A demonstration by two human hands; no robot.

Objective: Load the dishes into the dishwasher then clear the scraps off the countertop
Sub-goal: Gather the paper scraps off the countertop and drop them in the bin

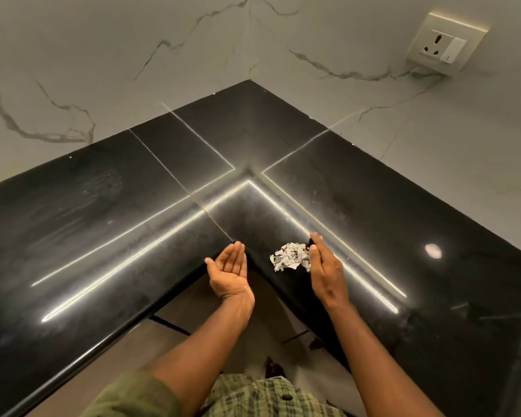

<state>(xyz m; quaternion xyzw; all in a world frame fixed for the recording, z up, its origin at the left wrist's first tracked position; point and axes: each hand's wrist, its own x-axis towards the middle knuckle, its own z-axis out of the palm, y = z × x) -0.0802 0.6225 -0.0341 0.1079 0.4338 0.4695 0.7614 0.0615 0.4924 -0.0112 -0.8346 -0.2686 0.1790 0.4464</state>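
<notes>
Fingers pressed together, the right hand [324, 267] should sweep the small pile of white paper scraps [291, 260] left off the glossy black stone countertop [403, 236] into the cupped, empty left hand [229, 267] held just below the near edge.

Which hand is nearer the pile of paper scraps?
Right. The right hand stands edge-on against the scraps on the countertop. The left hand is cupped, palm up, at the counter edge, apart from them.

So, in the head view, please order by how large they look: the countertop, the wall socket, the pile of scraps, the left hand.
1. countertop, by far the largest.
2. wall socket and left hand: they look alike, and the socket is farther away, so I do not rank them.
3. pile of scraps, smallest.
</notes>
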